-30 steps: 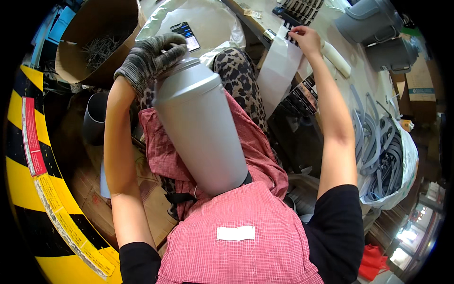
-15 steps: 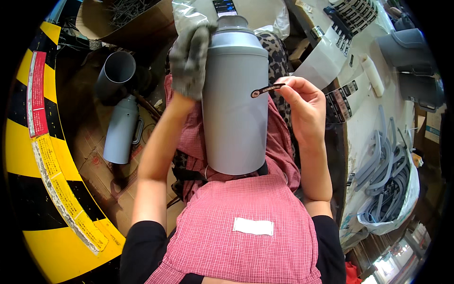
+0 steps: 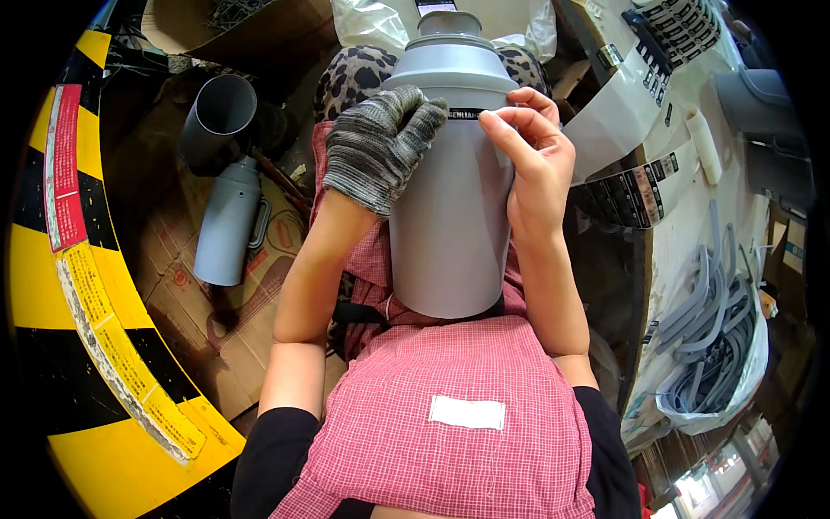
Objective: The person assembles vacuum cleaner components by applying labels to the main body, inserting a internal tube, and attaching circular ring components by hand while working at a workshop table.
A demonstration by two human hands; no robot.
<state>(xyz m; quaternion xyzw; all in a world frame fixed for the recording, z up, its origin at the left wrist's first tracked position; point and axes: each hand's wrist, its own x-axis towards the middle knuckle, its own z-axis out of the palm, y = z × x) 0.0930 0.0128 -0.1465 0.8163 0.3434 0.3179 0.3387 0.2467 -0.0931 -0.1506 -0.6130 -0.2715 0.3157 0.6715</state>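
Note:
A tall grey metal flask (image 3: 450,208) stands upright on my lap, against my red checked apron (image 3: 458,406). My left hand (image 3: 376,147), in a grey knitted glove, grips the flask's left shoulder. My bare right hand (image 3: 532,160) presses a small black label strip (image 3: 464,113) onto the flask just below its shoulder, fingertips on the strip's right end.
A second grey flask with a handle (image 3: 226,221) lies on cardboard at my left, next to an open grey cylinder (image 3: 220,117). A yellow and black striped barrier (image 3: 78,329) curves along the left. At right are sheets of labels (image 3: 635,186) and a bag of grey handles (image 3: 713,329).
My right hand brought the black strip from the flask's right side onto its front and now presses it flat. My gloved left hand slid lower onto the shoulder.

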